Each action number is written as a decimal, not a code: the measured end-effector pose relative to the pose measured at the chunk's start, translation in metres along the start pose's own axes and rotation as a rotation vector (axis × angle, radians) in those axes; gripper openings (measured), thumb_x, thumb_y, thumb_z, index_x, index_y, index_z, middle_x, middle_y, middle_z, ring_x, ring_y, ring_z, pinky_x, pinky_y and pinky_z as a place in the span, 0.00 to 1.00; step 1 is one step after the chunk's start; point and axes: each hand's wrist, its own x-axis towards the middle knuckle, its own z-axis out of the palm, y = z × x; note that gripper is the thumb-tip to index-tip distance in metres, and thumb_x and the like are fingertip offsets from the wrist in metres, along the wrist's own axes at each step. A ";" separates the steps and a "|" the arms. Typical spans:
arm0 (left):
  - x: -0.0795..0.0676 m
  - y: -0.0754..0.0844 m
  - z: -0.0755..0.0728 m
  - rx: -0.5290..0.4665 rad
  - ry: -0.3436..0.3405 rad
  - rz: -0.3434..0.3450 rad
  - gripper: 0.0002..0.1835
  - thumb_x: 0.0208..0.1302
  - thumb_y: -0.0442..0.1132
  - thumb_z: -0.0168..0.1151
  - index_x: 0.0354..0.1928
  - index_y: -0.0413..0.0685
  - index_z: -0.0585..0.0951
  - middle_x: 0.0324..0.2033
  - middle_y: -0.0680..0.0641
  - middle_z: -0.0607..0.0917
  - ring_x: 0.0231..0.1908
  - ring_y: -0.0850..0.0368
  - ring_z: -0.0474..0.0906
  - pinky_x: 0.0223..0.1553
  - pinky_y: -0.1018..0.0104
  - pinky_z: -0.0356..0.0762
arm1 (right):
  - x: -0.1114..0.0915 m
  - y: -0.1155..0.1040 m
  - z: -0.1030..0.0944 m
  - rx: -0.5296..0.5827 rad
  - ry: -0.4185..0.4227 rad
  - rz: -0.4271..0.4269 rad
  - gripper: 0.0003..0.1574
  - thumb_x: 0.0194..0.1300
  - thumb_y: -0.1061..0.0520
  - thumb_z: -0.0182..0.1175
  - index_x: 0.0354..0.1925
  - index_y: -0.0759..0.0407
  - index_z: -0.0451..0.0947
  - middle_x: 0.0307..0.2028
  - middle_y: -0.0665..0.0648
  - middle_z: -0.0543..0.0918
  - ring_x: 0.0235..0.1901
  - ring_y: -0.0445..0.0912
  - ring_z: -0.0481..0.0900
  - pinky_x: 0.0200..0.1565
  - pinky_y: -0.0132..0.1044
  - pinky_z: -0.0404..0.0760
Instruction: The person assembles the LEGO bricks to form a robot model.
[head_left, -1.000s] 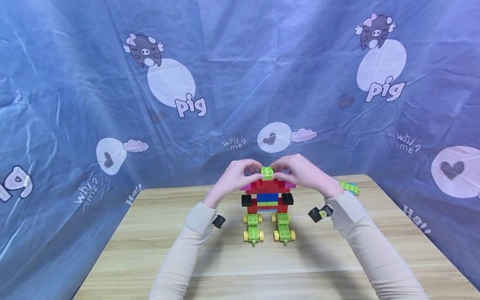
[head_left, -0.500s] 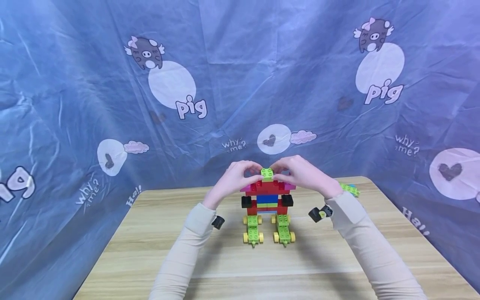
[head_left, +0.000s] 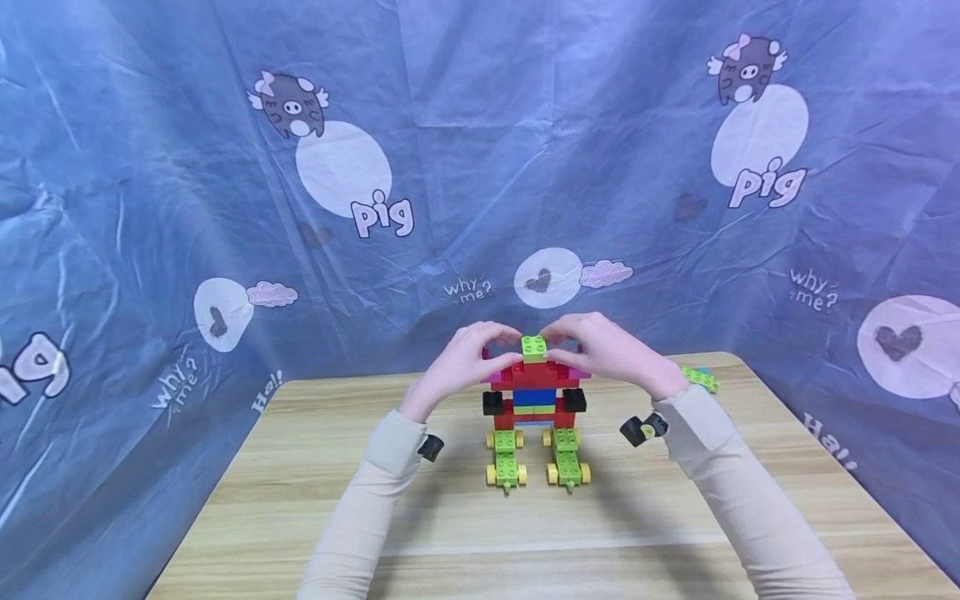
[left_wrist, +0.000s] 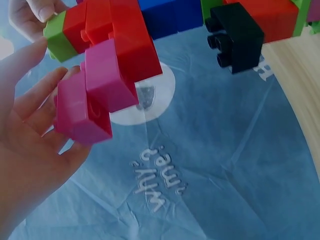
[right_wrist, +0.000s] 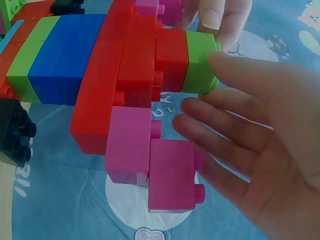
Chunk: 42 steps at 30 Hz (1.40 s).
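Observation:
A figure built of toy building bricks stands upright on the table, with a red upper body [head_left: 534,375], a blue middle and two green wheeled bases [head_left: 506,468] with yellow wheels. At its top sits a light green brick [head_left: 533,347]. My left hand [head_left: 468,357] pinches the brick's left side with thumb and forefinger, its tips right at the edge. On the opposite side, my right hand [head_left: 607,354] holds it, thumb on the brick [right_wrist: 201,62] in the right wrist view. Stepped pink bricks [left_wrist: 85,107] jut out below each hand. Black bricks [head_left: 492,403] stick out at both sides.
A green studded piece [head_left: 699,378] with some blue lies at the table's back right, behind the right wrist. The wooden table [head_left: 480,533] ends against a blue printed curtain [head_left: 480,150] at the back and sides.
The left hand and forearm have shifted slightly to the left, its fingertips a little farther out on the green brick's side. The right hand and the figure stay practically in place.

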 end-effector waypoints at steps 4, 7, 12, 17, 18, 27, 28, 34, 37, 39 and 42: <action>-0.006 -0.005 -0.004 0.003 0.010 -0.035 0.20 0.59 0.52 0.63 0.52 0.54 0.79 0.46 0.54 0.83 0.47 0.60 0.76 0.53 0.61 0.75 | -0.003 0.001 -0.001 -0.003 -0.005 0.025 0.21 0.60 0.49 0.64 0.51 0.54 0.79 0.47 0.53 0.84 0.38 0.41 0.81 0.44 0.40 0.83; -0.010 -0.009 -0.007 -0.016 0.015 -0.053 0.21 0.59 0.53 0.63 0.52 0.54 0.79 0.47 0.54 0.83 0.48 0.60 0.76 0.54 0.61 0.76 | -0.007 0.004 -0.003 0.016 -0.003 0.042 0.24 0.60 0.49 0.64 0.54 0.53 0.76 0.50 0.53 0.83 0.44 0.44 0.81 0.48 0.42 0.82; -0.016 -0.016 -0.011 -0.025 0.016 -0.065 0.23 0.57 0.52 0.65 0.53 0.51 0.79 0.48 0.52 0.83 0.50 0.58 0.77 0.55 0.60 0.77 | -0.017 0.013 -0.011 0.033 0.037 0.050 0.24 0.59 0.51 0.64 0.54 0.53 0.76 0.50 0.54 0.82 0.48 0.47 0.80 0.49 0.45 0.82; -0.023 -0.025 -0.012 -0.018 0.008 -0.075 0.24 0.56 0.50 0.66 0.53 0.49 0.78 0.49 0.50 0.83 0.52 0.56 0.77 0.57 0.58 0.75 | -0.030 0.026 -0.017 0.013 0.096 0.067 0.23 0.60 0.51 0.63 0.54 0.54 0.77 0.49 0.54 0.82 0.47 0.48 0.80 0.49 0.47 0.81; -0.024 -0.027 -0.012 -0.016 0.007 -0.079 0.24 0.56 0.50 0.67 0.53 0.50 0.78 0.50 0.50 0.83 0.53 0.56 0.77 0.58 0.58 0.75 | -0.032 0.029 -0.018 0.008 0.103 0.075 0.23 0.60 0.51 0.63 0.54 0.54 0.77 0.49 0.55 0.82 0.47 0.48 0.80 0.49 0.47 0.80; -0.034 -0.038 -0.009 -0.057 0.017 -0.111 0.26 0.54 0.51 0.68 0.54 0.51 0.78 0.50 0.52 0.83 0.52 0.57 0.78 0.55 0.59 0.77 | -0.059 0.057 -0.022 -0.042 0.173 0.161 0.21 0.60 0.52 0.63 0.51 0.55 0.78 0.45 0.53 0.84 0.43 0.47 0.81 0.45 0.45 0.81; -0.034 -0.039 -0.009 -0.064 0.016 -0.117 0.26 0.54 0.51 0.68 0.54 0.52 0.78 0.50 0.52 0.83 0.52 0.57 0.78 0.54 0.59 0.77 | -0.063 0.062 -0.022 -0.055 0.182 0.158 0.20 0.60 0.52 0.64 0.51 0.55 0.79 0.44 0.53 0.84 0.42 0.47 0.81 0.45 0.44 0.81; -0.039 -0.044 -0.006 -0.112 0.016 -0.152 0.25 0.55 0.51 0.67 0.54 0.53 0.78 0.47 0.52 0.84 0.49 0.58 0.79 0.53 0.56 0.78 | -0.082 0.088 -0.014 -0.102 0.197 0.190 0.19 0.59 0.55 0.64 0.48 0.59 0.79 0.42 0.56 0.85 0.40 0.49 0.82 0.44 0.47 0.80; -0.042 -0.045 -0.005 -0.137 0.020 -0.168 0.24 0.55 0.51 0.67 0.53 0.53 0.78 0.44 0.53 0.85 0.47 0.59 0.80 0.52 0.58 0.79 | -0.092 0.102 -0.009 -0.118 0.200 0.215 0.18 0.58 0.57 0.64 0.47 0.62 0.80 0.42 0.60 0.85 0.39 0.51 0.83 0.43 0.49 0.81; -0.043 -0.046 -0.004 -0.155 0.025 -0.174 0.23 0.55 0.50 0.67 0.53 0.55 0.78 0.43 0.53 0.85 0.45 0.60 0.80 0.51 0.60 0.80 | -0.100 0.111 -0.006 -0.113 0.190 0.248 0.18 0.59 0.57 0.64 0.47 0.63 0.79 0.42 0.61 0.85 0.39 0.53 0.83 0.43 0.51 0.81; -0.045 -0.047 -0.003 -0.184 0.034 -0.177 0.22 0.55 0.50 0.67 0.52 0.56 0.79 0.42 0.53 0.85 0.44 0.61 0.81 0.50 0.61 0.80 | -0.112 0.122 -0.004 -0.094 0.137 0.317 0.19 0.61 0.55 0.61 0.48 0.64 0.79 0.44 0.65 0.83 0.41 0.57 0.82 0.42 0.54 0.80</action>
